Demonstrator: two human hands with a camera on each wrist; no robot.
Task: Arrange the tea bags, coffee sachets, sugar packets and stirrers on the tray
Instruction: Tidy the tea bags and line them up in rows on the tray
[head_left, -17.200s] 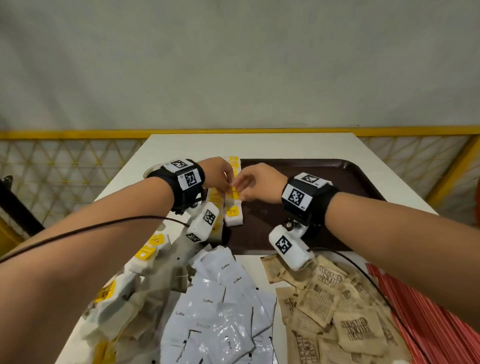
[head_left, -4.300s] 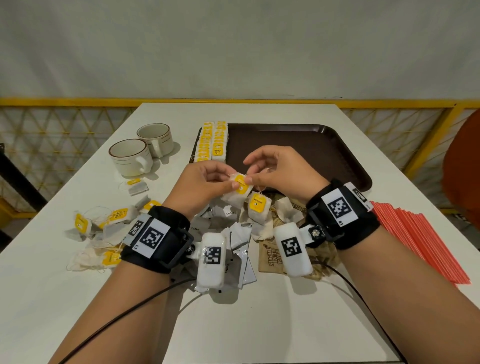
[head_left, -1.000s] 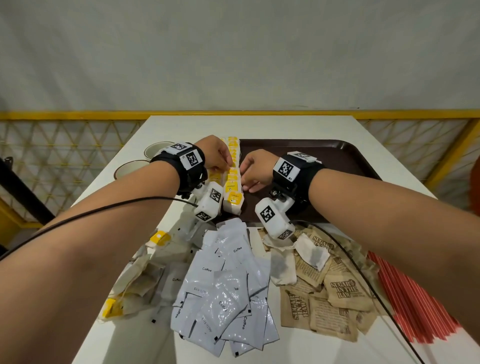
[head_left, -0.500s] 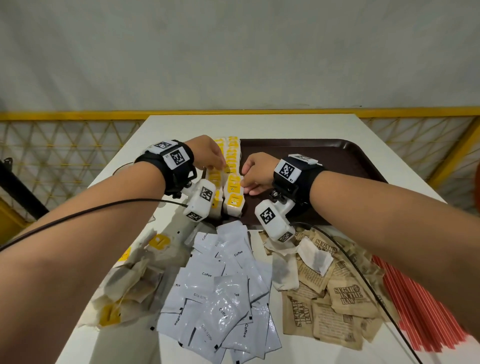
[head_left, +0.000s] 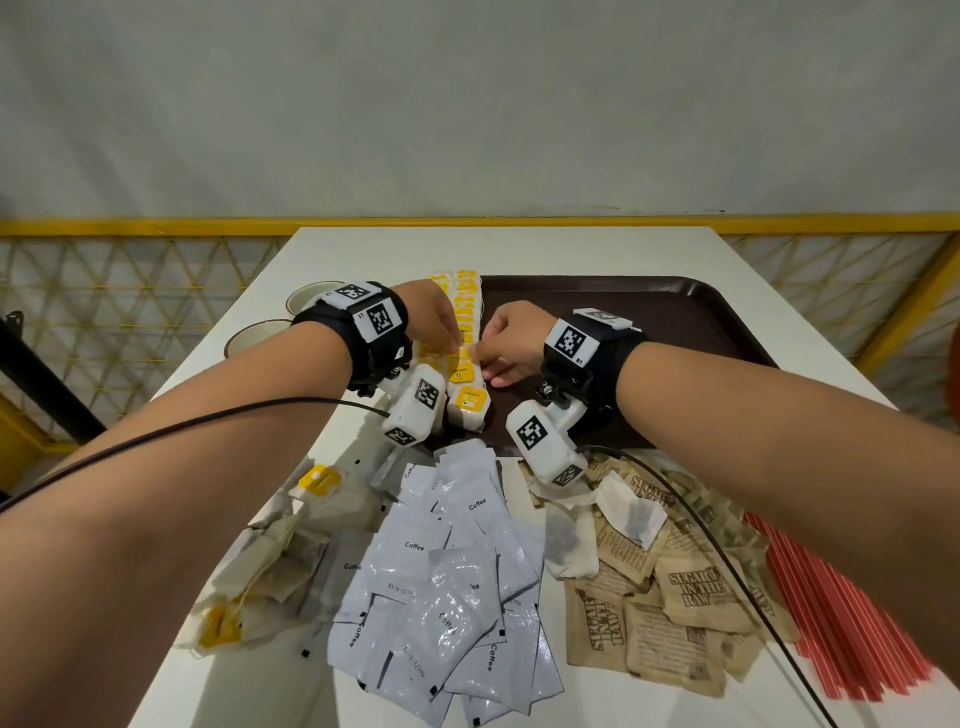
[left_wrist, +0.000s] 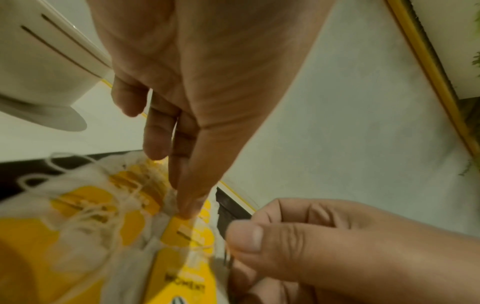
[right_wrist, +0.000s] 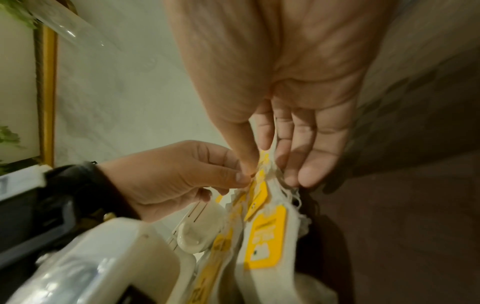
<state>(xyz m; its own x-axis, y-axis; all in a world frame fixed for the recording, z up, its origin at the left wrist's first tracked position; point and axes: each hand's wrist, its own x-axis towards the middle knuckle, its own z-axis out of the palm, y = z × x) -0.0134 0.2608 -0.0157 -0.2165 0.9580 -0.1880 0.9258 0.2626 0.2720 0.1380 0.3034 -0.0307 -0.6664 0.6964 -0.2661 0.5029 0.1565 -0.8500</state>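
Both hands stay at the tea bags (head_left: 464, 358) (tray's left edge), left hand (head_left: 435, 321) and right hand (head_left: 511, 340) now pinching one.

Under the grip, the tea bags (head_left: 468, 364) are soft, matt white paper with fuzzy cotton strings and smooth yellow card tags, lying on a dark brown tray (head_left: 675, 306) of faintly textured plastic. Nearer than the grip, the coffee sachets (head_left: 447, 587) look glossy, crinkled white film, the sugar packets (head_left: 675, 613) rough matt brown paper, the stirrers (head_left: 841, 623) smooth red plastic, all on a smooth white bench (head_left: 519, 249).
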